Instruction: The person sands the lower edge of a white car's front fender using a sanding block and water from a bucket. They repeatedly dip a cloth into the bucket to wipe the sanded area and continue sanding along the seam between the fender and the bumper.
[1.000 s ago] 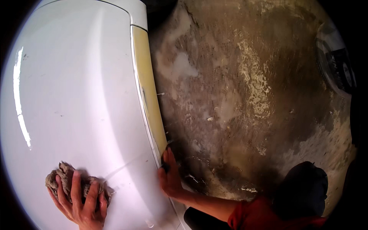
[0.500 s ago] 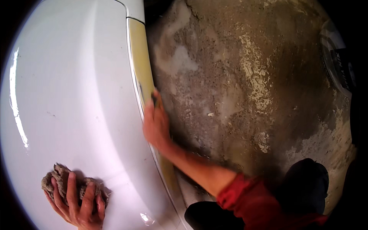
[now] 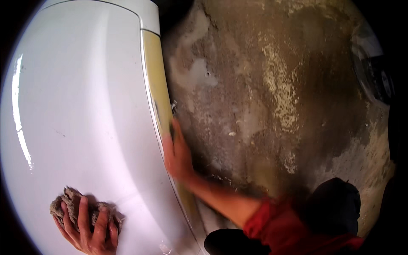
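My left hand (image 3: 91,231) presses a crumpled grey-brown cloth (image 3: 73,206) onto a glossy white car panel (image 3: 76,106), with its fingers curled over the folds. Along the panel's right edge runs a yellowish strip (image 3: 154,59), and my right hand (image 3: 178,155) lies on it, blurred by motion. Between its thumb and fingers shows the edge of a small dark piece (image 3: 171,128); the rest of that piece is hidden under the hand. A dark mark sits on the strip just beyond my fingertips.
A wet, stained concrete floor (image 3: 255,97) lies to the right, below the panel. At the far right rim stands a clear rounded container (image 3: 367,63) with a dark label. My dark-clothed knees (image 3: 335,204) are at the lower right.
My right hand has slid back toward me along the yellowish strip. My left hand keeps its place on the cloth. The whole view has shifted slightly.
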`<state>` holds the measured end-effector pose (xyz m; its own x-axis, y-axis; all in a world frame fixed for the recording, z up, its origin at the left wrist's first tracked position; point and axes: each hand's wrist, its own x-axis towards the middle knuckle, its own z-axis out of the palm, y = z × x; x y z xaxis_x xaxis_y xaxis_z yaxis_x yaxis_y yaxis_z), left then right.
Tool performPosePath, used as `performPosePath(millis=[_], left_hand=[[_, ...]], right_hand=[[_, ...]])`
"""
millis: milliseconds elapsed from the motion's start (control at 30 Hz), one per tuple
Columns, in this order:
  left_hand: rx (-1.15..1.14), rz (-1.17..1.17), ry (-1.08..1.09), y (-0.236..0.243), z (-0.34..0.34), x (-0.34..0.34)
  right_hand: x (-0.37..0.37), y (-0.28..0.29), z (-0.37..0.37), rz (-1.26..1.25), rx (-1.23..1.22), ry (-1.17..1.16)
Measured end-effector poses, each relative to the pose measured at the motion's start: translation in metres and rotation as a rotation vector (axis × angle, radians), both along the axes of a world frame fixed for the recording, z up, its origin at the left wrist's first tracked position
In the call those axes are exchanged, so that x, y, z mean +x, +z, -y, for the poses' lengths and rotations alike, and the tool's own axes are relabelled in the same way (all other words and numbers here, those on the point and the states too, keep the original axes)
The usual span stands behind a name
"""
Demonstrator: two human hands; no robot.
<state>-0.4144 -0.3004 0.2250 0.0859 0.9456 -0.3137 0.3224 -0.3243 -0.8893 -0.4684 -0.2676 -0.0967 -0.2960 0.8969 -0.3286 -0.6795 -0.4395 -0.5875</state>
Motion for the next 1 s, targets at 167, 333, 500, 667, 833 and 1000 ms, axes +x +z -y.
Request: performPosePath(millis=[167,333,500,667,833,1000], left_hand=[[-0.005,0.018,-0.014,0.002,-0.003,0.004],[-0.011,-0.001,-0.013,0.0,0.005,0.003],[-0.024,-0.027,-0.009,-0.003,0.0,0.004],[0.012,-0.04,0.016,-0.007,0.001,0.0],[-0.01,-0.031,-0.01,-0.003,0.0,0.003],[-0.009,-0.017,0.068,0.006,0.004,-0.003]], right_hand=[[0.012,-0.001,0.051,0.19,0.165,-0.063],[0.004,0.005,-0.069,0.046,0.006,0.04],[0.03,0.001,0.061,0.027,0.051,0.009],[-0.004,-0.006,-0.077,-0.049,-0.112,0.221],[0.006,-0.008,0.072,0.139,-0.023,0.04],[-0.01,-0.018,-0.027,0.225,-0.015,0.332]])
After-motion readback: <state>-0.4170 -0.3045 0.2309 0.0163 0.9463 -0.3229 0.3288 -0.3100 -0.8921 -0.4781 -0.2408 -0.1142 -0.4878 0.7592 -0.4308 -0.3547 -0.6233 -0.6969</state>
